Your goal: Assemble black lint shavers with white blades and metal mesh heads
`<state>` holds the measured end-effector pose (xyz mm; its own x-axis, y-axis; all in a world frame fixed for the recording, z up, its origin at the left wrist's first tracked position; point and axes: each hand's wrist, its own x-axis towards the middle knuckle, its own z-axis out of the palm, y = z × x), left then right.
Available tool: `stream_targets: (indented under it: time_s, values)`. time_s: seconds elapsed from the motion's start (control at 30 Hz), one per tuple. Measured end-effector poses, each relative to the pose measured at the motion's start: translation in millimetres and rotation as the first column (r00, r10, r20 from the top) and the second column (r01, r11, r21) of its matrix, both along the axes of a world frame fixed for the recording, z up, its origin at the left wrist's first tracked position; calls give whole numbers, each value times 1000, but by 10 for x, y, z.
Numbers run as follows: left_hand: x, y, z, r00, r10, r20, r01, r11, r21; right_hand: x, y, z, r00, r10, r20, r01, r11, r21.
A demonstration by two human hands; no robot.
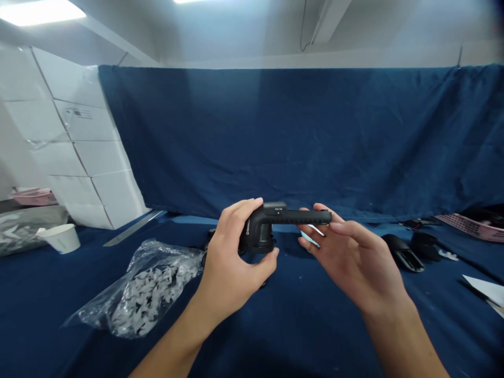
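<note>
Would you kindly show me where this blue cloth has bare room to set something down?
Bare cloth lies left of the plastic bag, below the paper cup, and beside the right hand, below the black parts. Crowded: around the black device and the pink basket.

The left hand [230, 252] hides part of the black tool [291, 215]. The right hand [346, 262] hides a thin blue and silver thing [310, 238], too covered to name.
</note>
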<state>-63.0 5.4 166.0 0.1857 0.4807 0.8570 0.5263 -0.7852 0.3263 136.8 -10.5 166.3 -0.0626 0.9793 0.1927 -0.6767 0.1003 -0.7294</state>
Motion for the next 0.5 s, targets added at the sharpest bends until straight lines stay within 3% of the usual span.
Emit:
stream_targets:
  time_s: [0.5]
  values:
    - [87, -38, -56, 994, 101, -39, -96, 989, 111, -61, -1, -46, 964, -238, 122, 229, 969, 89]
